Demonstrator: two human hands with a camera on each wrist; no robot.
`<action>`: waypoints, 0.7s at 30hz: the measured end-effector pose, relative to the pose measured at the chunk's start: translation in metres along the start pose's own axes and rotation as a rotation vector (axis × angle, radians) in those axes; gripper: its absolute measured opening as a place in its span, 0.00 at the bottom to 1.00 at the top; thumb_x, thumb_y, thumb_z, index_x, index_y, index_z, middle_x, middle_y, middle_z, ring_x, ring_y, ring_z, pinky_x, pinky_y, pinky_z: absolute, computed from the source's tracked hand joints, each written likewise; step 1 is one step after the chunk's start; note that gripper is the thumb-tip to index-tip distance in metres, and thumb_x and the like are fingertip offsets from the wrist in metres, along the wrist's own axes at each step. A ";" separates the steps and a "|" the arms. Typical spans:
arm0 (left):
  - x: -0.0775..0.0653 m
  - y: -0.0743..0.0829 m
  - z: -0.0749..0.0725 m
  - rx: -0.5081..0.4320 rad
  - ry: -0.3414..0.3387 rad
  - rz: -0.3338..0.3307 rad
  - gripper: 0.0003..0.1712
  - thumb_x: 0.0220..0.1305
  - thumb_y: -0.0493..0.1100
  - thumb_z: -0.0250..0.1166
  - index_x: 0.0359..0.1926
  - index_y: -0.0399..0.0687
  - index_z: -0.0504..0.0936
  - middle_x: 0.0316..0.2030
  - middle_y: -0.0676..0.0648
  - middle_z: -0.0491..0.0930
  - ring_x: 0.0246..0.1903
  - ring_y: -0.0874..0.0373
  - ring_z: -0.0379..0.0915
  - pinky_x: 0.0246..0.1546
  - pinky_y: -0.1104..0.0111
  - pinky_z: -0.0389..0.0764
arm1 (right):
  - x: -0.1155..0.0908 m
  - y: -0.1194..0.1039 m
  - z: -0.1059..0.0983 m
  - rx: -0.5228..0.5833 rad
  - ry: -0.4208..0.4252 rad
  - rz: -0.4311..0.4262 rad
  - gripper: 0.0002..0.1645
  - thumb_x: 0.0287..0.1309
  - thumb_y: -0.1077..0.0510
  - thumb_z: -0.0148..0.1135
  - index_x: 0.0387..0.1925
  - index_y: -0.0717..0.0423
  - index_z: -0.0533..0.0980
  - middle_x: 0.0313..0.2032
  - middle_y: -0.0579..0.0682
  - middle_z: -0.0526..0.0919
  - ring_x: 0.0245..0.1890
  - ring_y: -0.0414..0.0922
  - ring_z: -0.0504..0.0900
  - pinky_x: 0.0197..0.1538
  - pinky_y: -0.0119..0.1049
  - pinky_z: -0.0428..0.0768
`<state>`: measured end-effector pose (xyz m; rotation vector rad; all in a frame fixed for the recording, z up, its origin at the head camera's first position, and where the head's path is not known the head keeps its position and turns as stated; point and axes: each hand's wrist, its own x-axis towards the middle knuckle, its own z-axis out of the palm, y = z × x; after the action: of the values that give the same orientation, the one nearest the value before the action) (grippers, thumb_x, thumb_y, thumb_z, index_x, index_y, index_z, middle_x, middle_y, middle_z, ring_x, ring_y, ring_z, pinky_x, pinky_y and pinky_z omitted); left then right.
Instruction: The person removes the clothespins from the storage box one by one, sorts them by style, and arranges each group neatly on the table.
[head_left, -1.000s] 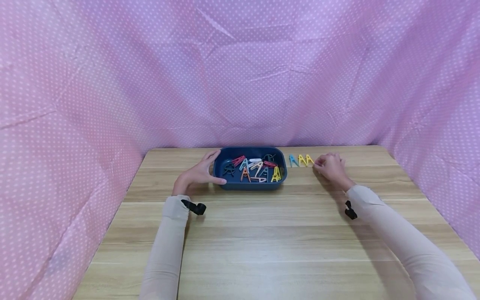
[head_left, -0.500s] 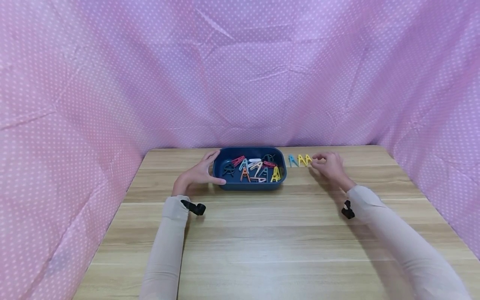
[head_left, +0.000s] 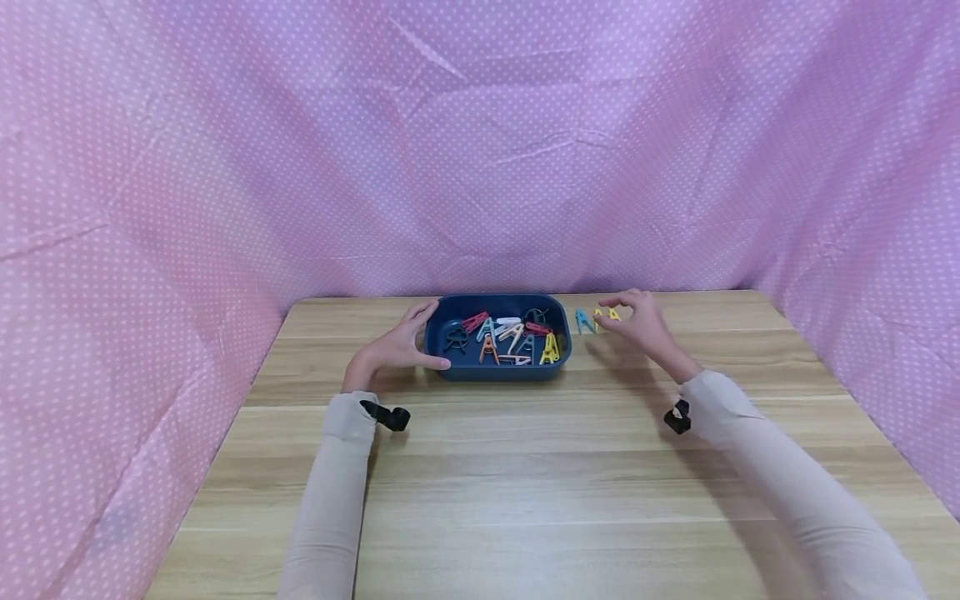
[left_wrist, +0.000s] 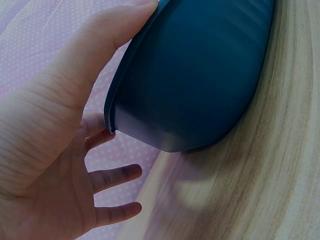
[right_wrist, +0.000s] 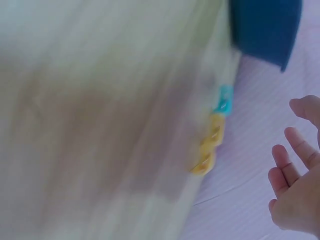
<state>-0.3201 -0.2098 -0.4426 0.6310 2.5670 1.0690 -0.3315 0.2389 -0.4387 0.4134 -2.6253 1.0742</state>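
One hand, the right hand point(head_left: 641, 329), hangs over the tabletop point(head_left: 487, 483), thumb and forefinger apart in a loose curve, nothing showing between them. At its fingertips, toward the left, lie an outer yellow clip point(head_left: 614, 314) and an inner yellow clip point(head_left: 597, 313), both partly covered by it in the head view; the right wrist view shows a gap between hand and clips. Next comes a blue clip point(head_left: 583, 322), legs toward the person, its long axis running roughly front to back. These three lie just beside the right end of the dark blue box point(head_left: 502, 374), nearer the right hand. More clips point(head_left: 552, 344) of mixed colours lie inside. The left hand point(head_left: 397, 343) grips the box's left end between thumb and forefinger.
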 end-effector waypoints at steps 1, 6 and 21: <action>0.000 0.000 0.000 0.001 0.000 -0.001 0.71 0.53 0.59 0.79 0.83 0.55 0.38 0.82 0.47 0.34 0.80 0.43 0.36 0.76 0.38 0.49 | 0.001 -0.005 0.001 0.005 -0.006 -0.007 0.18 0.56 0.62 0.74 0.47 0.68 0.84 0.47 0.69 0.85 0.52 0.65 0.74 0.57 0.55 0.68; 0.001 0.000 0.000 0.002 -0.003 -0.005 0.71 0.53 0.59 0.79 0.83 0.55 0.38 0.82 0.47 0.34 0.80 0.43 0.36 0.76 0.39 0.49 | 0.002 -0.030 0.006 0.007 -0.049 -0.077 0.17 0.52 0.63 0.76 0.45 0.64 0.85 0.47 0.65 0.84 0.52 0.61 0.71 0.55 0.50 0.67; 0.001 0.000 0.000 0.002 -0.003 -0.003 0.71 0.53 0.60 0.78 0.83 0.57 0.37 0.82 0.46 0.35 0.80 0.42 0.37 0.76 0.39 0.51 | 0.004 -0.064 0.028 -0.255 -0.182 -0.403 0.16 0.45 0.61 0.80 0.39 0.61 0.86 0.45 0.60 0.84 0.48 0.57 0.74 0.56 0.54 0.69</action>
<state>-0.3209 -0.2097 -0.4424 0.6290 2.5655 1.0642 -0.3161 0.1746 -0.4158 0.9675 -2.6202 0.5904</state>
